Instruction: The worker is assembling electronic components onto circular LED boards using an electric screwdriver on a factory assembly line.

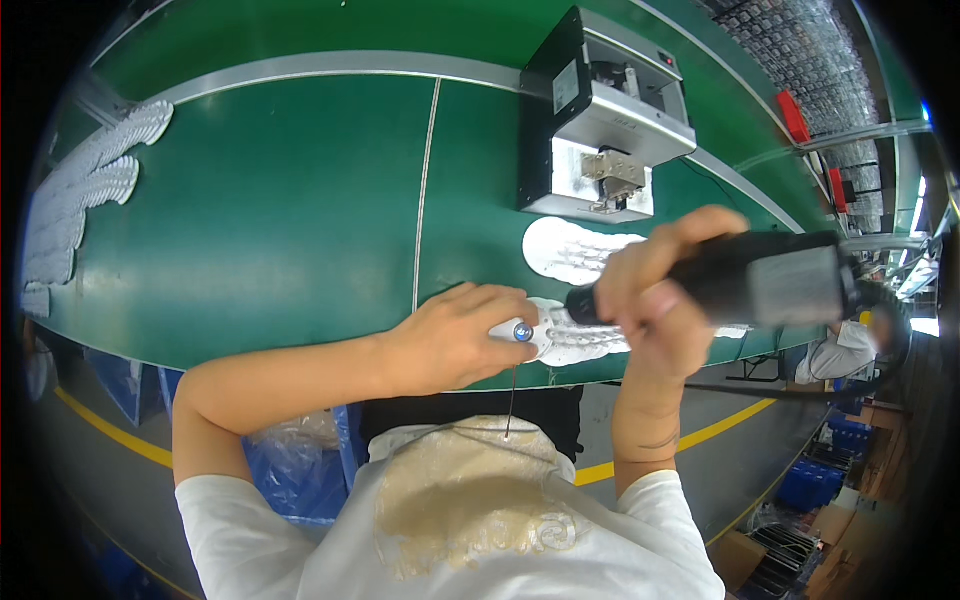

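My right hand (660, 290) is wrapped round a black electric screwdriver (760, 280), slightly blurred, its narrow nose pointing left toward my left hand. The tool has a grey label, and a dark cable runs from its far end. At the table's near edge my left hand (465, 335) grips a small white part (507, 330) with a shiny round centre. A thin dark wire or cord (513, 390) hangs below it. Just right of those fingers lies a row of overlapping white parts (570, 345), partly behind my right hand. A second white row (565, 250) lies farther back.
A black and silver benchtop machine (610, 120), like a screw feeder, stands at the back right on the green table (270, 230). Long stacks of white parts (80, 200) lie at far left. A person (840, 355) is at far right. Blue bags (305, 480) hang below the table.
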A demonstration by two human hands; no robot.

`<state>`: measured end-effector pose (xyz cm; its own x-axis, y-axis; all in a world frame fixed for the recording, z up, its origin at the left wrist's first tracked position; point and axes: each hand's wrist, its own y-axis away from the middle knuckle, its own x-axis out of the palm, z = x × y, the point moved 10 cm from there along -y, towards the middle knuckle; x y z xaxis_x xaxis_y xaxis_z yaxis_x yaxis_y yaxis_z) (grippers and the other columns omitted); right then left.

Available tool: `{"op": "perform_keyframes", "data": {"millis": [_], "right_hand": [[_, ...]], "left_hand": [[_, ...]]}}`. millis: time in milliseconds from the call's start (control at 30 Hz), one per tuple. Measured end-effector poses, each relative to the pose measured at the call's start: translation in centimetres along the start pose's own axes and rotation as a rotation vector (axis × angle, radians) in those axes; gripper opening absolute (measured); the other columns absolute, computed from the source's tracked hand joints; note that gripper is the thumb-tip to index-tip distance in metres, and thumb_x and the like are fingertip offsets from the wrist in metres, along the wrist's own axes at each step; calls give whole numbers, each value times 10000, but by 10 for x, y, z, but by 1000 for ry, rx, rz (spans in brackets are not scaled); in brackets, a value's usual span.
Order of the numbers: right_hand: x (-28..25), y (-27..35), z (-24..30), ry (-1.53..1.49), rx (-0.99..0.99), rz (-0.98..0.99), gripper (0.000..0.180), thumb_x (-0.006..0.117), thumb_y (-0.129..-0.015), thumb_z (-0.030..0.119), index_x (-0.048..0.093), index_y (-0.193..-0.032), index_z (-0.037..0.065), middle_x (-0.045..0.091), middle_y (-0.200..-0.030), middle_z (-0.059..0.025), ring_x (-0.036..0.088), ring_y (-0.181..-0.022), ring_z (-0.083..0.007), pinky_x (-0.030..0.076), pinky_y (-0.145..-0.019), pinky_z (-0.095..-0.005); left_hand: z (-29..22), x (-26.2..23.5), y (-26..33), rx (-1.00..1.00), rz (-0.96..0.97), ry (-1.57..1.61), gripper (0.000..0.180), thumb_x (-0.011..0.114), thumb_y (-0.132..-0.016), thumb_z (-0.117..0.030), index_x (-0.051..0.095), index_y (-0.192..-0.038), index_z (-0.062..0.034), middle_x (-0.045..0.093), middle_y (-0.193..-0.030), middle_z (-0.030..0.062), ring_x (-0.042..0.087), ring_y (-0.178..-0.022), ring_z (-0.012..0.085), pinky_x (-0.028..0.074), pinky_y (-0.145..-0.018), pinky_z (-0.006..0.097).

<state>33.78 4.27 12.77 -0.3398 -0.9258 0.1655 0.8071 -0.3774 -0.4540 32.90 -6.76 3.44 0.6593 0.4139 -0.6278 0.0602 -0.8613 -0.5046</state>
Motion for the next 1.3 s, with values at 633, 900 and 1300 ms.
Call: {"op": "perform_keyframes", "data": {"millis": [633,900,1300], "right_hand": [[-65,-85,3,52,-143,-214,255,549,-742,-19,479,-988,-14,477,-563,-62,446,-411,-138,416,-433,-314],[-45,-34,10,-167,-89,-108,425,502,-761,21,397,-1173,21,393,-581,-29,388,-416,-120,378,-425,-291],[4,31,9,-59,44,-98,369,544,-756,40,397,-1094,39,434,-573,-21,425,-390,-120,387,-428,-274]], "left_hand": [[0,3,-2,-8,18,22,190,680,-724,-112,654,-910,-143,548,-1059,42,552,-1016,232,469,-780,348],[3,2,1,-16,-1,8,204,692,-699,-144,651,-898,-133,540,-1058,42,543,-1035,234,462,-803,361],[3,0,2,-18,17,41,225,697,-691,-133,663,-913,-127,539,-1070,53,536,-1064,251,460,-814,371]]}}
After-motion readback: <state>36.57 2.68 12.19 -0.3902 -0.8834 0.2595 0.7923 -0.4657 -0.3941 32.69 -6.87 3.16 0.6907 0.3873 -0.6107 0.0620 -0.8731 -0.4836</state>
